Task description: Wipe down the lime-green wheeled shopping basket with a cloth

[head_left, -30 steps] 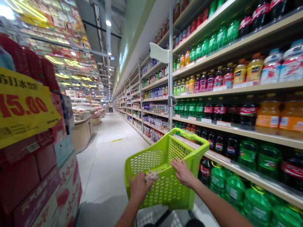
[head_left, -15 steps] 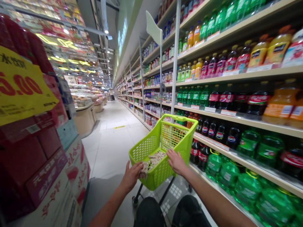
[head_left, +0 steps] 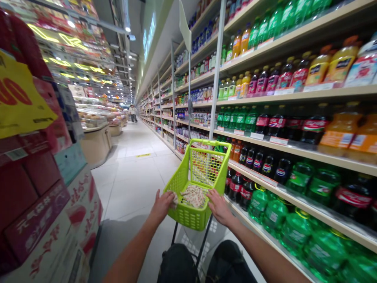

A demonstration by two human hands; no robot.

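Observation:
In front of my knees stands a lime-green shopping cart (head_left: 188, 218) with a perforated basket on dark legs. My left hand (head_left: 161, 205) is closed at the basket's near left corner, its fingers bent around a crumpled pale cloth (head_left: 175, 199) pressed to the rim. My right hand (head_left: 219, 207) grips the near right edge, fingertips over the rim. Inside the basket lies a pale, speckled, cloth-like bundle (head_left: 194, 195); its exact kind is unclear.
Shelves of soft-drink bottles (head_left: 279, 124) line the right, close beside the cart. Stacked drink cartons (head_left: 32, 196) with a yellow price sign (head_left: 22, 96) stand at the left. A tiled aisle (head_left: 129, 169) runs ahead past a food counter (head_left: 96, 143) toward a distant person (head_left: 133, 113).
The cart has turned, so its basket now faces me more squarely and sits slightly further left. Both hands have stayed on its edges. The view has shifted a little to the right.

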